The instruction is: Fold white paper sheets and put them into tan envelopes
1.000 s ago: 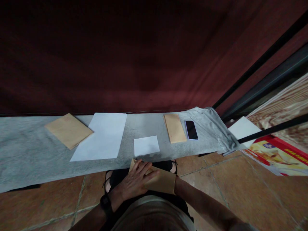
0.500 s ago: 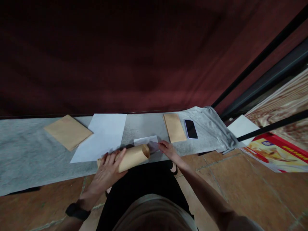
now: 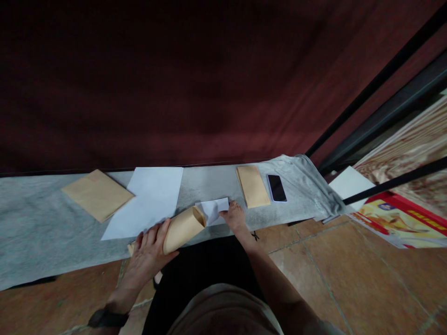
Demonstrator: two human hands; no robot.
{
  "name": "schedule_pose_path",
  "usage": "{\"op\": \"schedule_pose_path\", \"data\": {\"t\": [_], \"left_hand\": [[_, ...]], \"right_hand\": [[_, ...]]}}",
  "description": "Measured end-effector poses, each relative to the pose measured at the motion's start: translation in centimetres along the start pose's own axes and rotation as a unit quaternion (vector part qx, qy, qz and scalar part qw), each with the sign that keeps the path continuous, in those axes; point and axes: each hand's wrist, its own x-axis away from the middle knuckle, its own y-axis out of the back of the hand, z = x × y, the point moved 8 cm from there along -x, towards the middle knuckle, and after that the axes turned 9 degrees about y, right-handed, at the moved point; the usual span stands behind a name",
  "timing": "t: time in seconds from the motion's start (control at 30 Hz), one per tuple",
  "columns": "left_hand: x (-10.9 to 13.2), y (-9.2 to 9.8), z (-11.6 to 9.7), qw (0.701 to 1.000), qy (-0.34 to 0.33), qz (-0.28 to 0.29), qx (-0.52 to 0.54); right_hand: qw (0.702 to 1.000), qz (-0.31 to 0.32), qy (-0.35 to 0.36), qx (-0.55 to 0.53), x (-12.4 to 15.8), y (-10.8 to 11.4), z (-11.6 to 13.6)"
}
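My left hand (image 3: 148, 251) is closed round a brown envelope (image 3: 181, 227), held bulged with its mouth facing right. My right hand (image 3: 233, 215) pinches a small folded white paper (image 3: 213, 208) just in front of that mouth, over the grey cloth (image 3: 42, 232). The paper's left end is close to the envelope's opening. Both hands are at the near edge of the cloth.
A large white sheet (image 3: 148, 200) and a brown envelope (image 3: 96, 194) lie to the left. Another brown envelope (image 3: 252, 186) and a black phone (image 3: 277, 187) lie to the right. A white sheet (image 3: 349, 184) and a red printed poster (image 3: 401, 218) sit on the tiled floor at right.
My left hand lifted the envelope from my lap onto the cloth and bulged it open. My right hand reached to the small white paper and lifted it toward the envelope's mouth.
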Motion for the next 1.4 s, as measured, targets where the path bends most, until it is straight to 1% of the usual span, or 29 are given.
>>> {"op": "schedule_pose_path", "data": {"t": [0.07, 0.2, 0.3, 0.4, 0.43, 0.5, 0.57, 0.6, 0.67, 0.8, 0.83, 0.9, 0.97, 1.0, 1.1, 1.2, 1.27, 1.4], "left_hand": [[0.0, -0.3, 0.2, 1.000, 0.007, 0.004, 0.000], [0.1, -0.5, 0.6, 1.000, 0.009, -0.004, 0.006], [0.2, -0.4, 0.6, 1.000, 0.007, -0.006, 0.010], [0.0, -0.5, 0.4, 1.000, 0.008, -0.004, 0.014], [-0.1, -0.6, 0.2, 1.000, 0.008, -0.006, 0.015], [-0.4, -0.8, -0.1, 1.000, 0.004, -0.008, 0.018], [-0.6, -1.0, -0.4, 1.000, 0.002, -0.010, 0.023], [-0.7, -1.1, -0.5, 1.000, 0.001, -0.009, 0.026], [-0.9, -1.3, -0.6, 0.999, 0.000, -0.008, 0.033], [-0.9, -1.6, -0.7, 0.999, -0.008, -0.001, 0.044], [-1.0, -1.7, -0.7, 0.999, -0.009, 0.000, 0.046], [-1.0, -1.9, -0.7, 0.999, -0.011, 0.004, 0.048], [-1.2, -2.1, -0.8, 0.999, -0.012, 0.008, 0.048], [-1.2, -2.2, -0.8, 0.999, -0.012, 0.010, 0.048], [-1.3, -2.5, -0.8, 0.998, -0.016, 0.013, 0.051], [-1.4, -2.5, -1.0, 0.998, -0.026, 0.013, 0.054], [-1.5, -2.4, -1.2, 0.998, -0.033, 0.013, 0.056], [-2.3, -2.0, -2.3, 0.996, -0.049, 0.014, 0.067]], "right_hand": [[0.999, -0.013, 0.001, -0.051, -0.2, 0.2, -0.6], [0.991, -0.037, 0.028, -0.129, -0.1, 1.1, -2.1], [0.976, -0.065, 0.042, -0.202, 0.2, 2.5, -3.4], [0.959, -0.092, 0.055, -0.263, 0.8, 4.1, -4.0], [0.949, -0.102, 0.061, -0.293, 1.1, 4.5, -4.0], [0.916, -0.122, 0.071, -0.376, 1.7, 5.2, -3.8], [0.880, -0.140, 0.074, -0.448, 2.4, 5.4, -3.6], [0.872, -0.143, 0.074, -0.462, 2.6, 5.3, -3.5], [0.884, -0.135, 0.080, -0.441, 3.0, 4.9, -3.2], [0.927, -0.104, 0.117, -0.341, 3.3, 4.9, -2.5], [0.938, -0.087, 0.130, -0.311, 3.2, 5.0, -2.3], [0.958, -0.035, 0.153, -0.242, 2.9, 5.1, -1.9], [0.969, 0.012, 0.162, -0.185, 2.4, 5.2, -2.0], [0.972, 0.025, 0.161, -0.167, 2.2, 5.4, -2.3], [0.976, 0.031, 0.151, -0.152, 1.7, 5.9, -3.1], [0.977, 0.047, 0.151, -0.143, 1.6, 5.7, -3.1], [0.977, 0.058, 0.154, -0.139, 1.6, 5.3, -2.5], [0.973, 0.071, 0.166, -0.141, 1.8, 3.9, -0.6]]}}
